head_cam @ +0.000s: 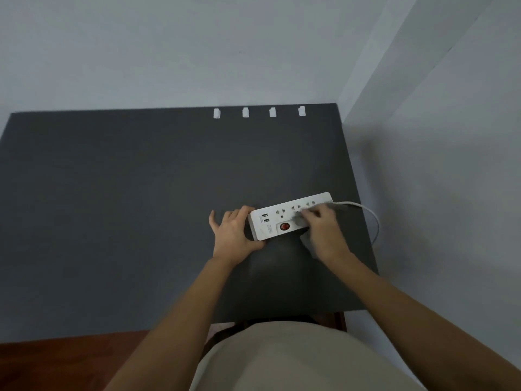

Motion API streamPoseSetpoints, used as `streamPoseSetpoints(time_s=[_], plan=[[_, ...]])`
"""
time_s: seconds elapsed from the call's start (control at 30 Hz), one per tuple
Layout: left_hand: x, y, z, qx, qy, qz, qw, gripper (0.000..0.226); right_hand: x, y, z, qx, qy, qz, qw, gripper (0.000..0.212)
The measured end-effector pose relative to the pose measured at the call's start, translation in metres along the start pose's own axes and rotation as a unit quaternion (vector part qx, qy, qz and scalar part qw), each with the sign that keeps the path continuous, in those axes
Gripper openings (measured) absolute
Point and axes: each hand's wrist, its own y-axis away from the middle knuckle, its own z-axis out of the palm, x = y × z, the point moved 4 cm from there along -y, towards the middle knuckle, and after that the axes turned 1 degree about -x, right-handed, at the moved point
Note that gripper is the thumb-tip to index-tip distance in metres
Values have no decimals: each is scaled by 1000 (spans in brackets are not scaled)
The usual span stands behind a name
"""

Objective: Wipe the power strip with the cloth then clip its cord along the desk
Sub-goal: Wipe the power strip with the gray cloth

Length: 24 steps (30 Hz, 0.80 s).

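**Grey cloth on the sockets: wiping under way, clipping not begun**

Grey cloth (306,221) is bunched under the right hand (324,230), whose grip is curled closed around it, fingertips pressing it down onto the socket face of the power strip (284,218). A loose corner of the cloth hangs off the strip's near edge onto the tabletop (127,207). The left hand (232,232) has a loose, mostly open grip: the palm lies flat on the tabletop and the fingers and thumb bracket the strip's left end, by the USB ports, steadying it without lifting it.

The white strip lies flat, slightly askew, near the right side of the dark tabletop, with its red switch (284,226) on the near side. Its white cord (372,218) leaves the right end, loops out past the tabletop's right edge and curves back down out of clear view. Well apart from the strip, along the far edge by the wall, stands a row of four white cable clips (258,112), all of them empty.

By my reading the first step, the wipe, is in hand, and the cloth sits mid-strip; how much of the face has been covered cannot be told. The next move likely calls for working the cloth over the remaining face while the left hand holds the strip from sliding. After that the cloth must be put down, the cord gathered in from beyond the edge and carried to the far row, then pressed into each clip in turn. The slack may need straightening first.
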Motion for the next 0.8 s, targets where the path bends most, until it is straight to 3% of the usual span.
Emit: streamPoseSetpoints(time_s=[0.07,0.13,0.17,0.23,0.3,0.33,0.37,0.47,0.53,0.63,0.7,0.73,0.8], plan=[[1,-2,-2,1,-6,2,1000,64,-42,10,16,-38,-1,-126,991,51],[-1,-5,-4,0,-21,16,1000,64,-46,16,16,-51,6,-193,980,44],[-2,-6,-6,-2,-24,20,1000,64,-31,13,7,-23,-2,-172,985,39],[-2,-6,-6,-13,1,18,1000,63,19,2,-14,50,-30,-25,998,30],[3,-5,-3,-33,70,14,997,60,50,-4,-29,103,-47,110,987,26],[6,-5,-1,-41,111,12,993,58,44,-5,-26,113,-50,130,984,27],[8,-5,0,-46,147,6,988,57,24,-3,-23,110,-60,110,986,30],[7,-7,0,-51,204,-5,978,55,-40,14,-3,20,-101,-79,992,36],[3,-3,0,-62,220,-10,973,55,-48,17,-8,-13,-106,-127,986,30],[0,4,4,-91,271,-43,957,57,-7,-4,-46,77,-174,56,980,21],[-1,6,6,-103,294,-62,948,60,25,-16,-72,163,-293,169,927,30],[-1,6,6,-107,303,-69,944,63,37,-21,-79,200,-337,181,902,36],[-3,6,6,-110,320,-80,938,67,49,-29,-81,219,-294,188,911,49]])
